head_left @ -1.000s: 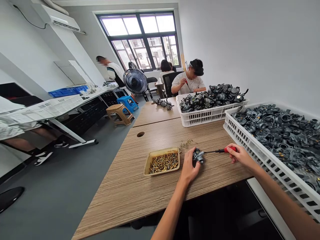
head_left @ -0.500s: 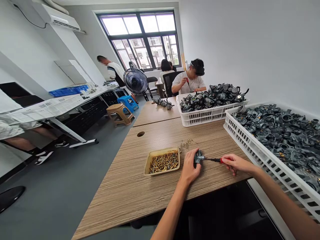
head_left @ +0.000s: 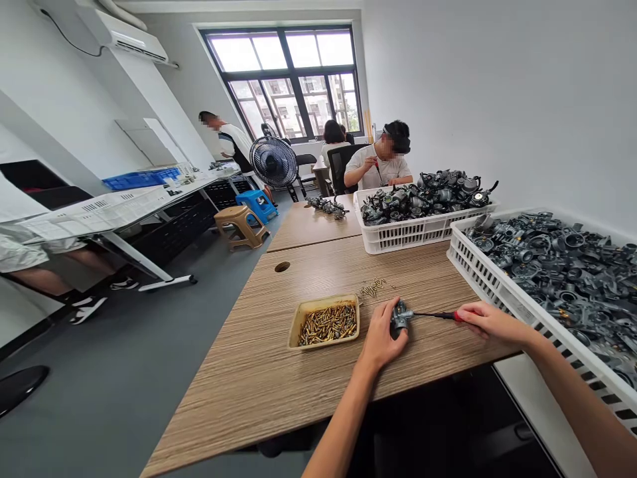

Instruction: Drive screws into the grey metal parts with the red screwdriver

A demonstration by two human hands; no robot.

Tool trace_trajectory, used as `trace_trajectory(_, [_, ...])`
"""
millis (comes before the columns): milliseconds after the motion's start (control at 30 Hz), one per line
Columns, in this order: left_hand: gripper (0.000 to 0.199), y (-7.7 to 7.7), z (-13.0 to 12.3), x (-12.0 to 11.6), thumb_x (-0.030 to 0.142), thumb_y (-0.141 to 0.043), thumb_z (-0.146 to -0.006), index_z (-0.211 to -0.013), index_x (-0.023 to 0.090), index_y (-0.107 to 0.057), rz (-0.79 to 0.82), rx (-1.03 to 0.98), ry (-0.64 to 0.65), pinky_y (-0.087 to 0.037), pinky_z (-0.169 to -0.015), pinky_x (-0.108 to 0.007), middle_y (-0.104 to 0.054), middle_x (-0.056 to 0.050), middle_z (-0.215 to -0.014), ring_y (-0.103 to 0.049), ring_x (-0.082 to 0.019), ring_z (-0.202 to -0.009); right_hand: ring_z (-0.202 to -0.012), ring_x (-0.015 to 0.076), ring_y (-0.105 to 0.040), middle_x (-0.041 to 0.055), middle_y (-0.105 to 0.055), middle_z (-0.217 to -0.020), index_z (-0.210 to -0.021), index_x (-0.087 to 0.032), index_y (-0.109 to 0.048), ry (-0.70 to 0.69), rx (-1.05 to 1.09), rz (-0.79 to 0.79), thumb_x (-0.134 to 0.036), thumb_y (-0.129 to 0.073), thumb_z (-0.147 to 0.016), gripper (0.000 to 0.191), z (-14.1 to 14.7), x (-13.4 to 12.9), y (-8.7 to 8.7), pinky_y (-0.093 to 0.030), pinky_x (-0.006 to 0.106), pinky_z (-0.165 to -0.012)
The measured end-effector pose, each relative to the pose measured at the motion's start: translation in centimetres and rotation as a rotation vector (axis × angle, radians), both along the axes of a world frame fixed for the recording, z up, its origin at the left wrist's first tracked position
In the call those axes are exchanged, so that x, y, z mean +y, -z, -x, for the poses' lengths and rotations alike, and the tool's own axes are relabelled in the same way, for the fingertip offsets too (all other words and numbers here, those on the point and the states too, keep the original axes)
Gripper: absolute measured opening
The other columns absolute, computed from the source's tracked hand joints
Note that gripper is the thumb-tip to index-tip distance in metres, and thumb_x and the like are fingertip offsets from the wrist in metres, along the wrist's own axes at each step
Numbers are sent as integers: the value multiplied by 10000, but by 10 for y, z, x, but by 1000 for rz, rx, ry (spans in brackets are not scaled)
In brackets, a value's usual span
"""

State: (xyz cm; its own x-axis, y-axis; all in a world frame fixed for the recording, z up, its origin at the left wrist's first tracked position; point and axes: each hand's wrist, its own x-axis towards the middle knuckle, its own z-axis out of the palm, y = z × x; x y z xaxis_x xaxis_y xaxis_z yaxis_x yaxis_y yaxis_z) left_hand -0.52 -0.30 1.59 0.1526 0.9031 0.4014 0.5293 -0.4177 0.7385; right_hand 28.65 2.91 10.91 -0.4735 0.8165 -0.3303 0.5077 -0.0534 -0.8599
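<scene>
My left hand [head_left: 384,338] grips a small grey metal part [head_left: 401,316] on the wooden table [head_left: 259,358]. My right hand [head_left: 490,321] is closed on the red handle of a screwdriver [head_left: 432,315], whose dark shaft lies nearly level and points left, its tip at the metal part. To the left of my left hand stands a beige tray [head_left: 293,328] holding many small brass pieces [head_left: 328,324]. A loose pile of brass pieces [head_left: 372,287] lies on the table just behind my left hand.
A white basket [head_left: 527,299] full of grey metal parts stands at the right. Behind it another white basket [head_left: 423,232] holds darker parts. More parts [head_left: 326,206] lie at the table's far end, where a person [head_left: 381,162] sits with a screwdriver. Stools stand left.
Both hands have moved slightly right with the metal part and the screwdriver. The right hand's fingers have shifted on the handle, and the view has moved a little.
</scene>
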Motion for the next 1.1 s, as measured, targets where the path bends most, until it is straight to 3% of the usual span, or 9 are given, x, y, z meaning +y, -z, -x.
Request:
trace_trajectory(67, [769,-1,-1,-1,216,-647,-774,-1519,226,-459,13,6,13,-424,-1196,-527,-575,-137,-1446,-535,-319,-1352,-519,129,-415,-46,-402,-576,-716,-226,-552,-11,-51,-18,-829,-588,-835,616,-5,-5,-16,-435,290,-511])
trace_trajectory(200, [746,-2,-1,-1,160,-625,-755,-1486,222,-489,42,-2,-5,-437,-1190,-503,-588,-130,-1414,-554,-303,-1328,-602,183,-497,28,-552,-647,-713,-225,-651,16,-186,-157,-768,-600,-860,564,-12,-19,-45,-387,307,-538])
trace_trajectory(367, [699,-2,-1,0,153,-621,-757,-1445,213,-519,46,4,-20,-450,-1174,-502,-602,-130,-1372,-568,-301,-1294,-698,225,-559,59,-638,-733,-706,-233,-684,-23,-210,-247,-731,-595,-874,532,-12,-31,-58,-410,318,-592])
trace_trajectory(533, [728,-2,1,-2,192,-646,-787,-1494,223,-476,44,19,44,-436,-1186,-512,-576,-139,-1429,-550,-311,-1333,-690,218,-540,55,-629,-742,-744,-230,-692,-101,-240,-214,-707,-559,-896,518,0,-34,-57,-394,312,-602])
trace_trajectory(733, [612,5,0,1,310,-660,-887,-1470,223,-494,47,8,-50,-443,-1175,-513,-606,-135,-1388,-561,-302,-1323,-762,247,-599,66,-683,-781,-743,-230,-677,-127,-257,-270,-637,-538,-943,475,9,-33,-43,-401,326,-662])
trace_trajectory(933, [603,7,-1,2,387,-685,-901,-1449,212,-503,41,10,-92,-449,-1163,-489,-612,-131,-1349,-572,-295,-1300,-750,248,-621,62,-701,-805,-735,-247,-549,-84,-340,-328,-578,-447,-1004,439,18,-33,-30,-380,329,-678])
trace_trajectory(1100, [574,7,0,5,413,-690,-903,-1413,218,-513,41,-34,-171,-482,-1112,-481,-612,-122,-1295,-600,-284,-1235,-846,273,-669,78,-728,-914,-851,-256,-531,-64,-456,-331,-494,-367,-1053,353,39,-40,-20,-373,326,-721])
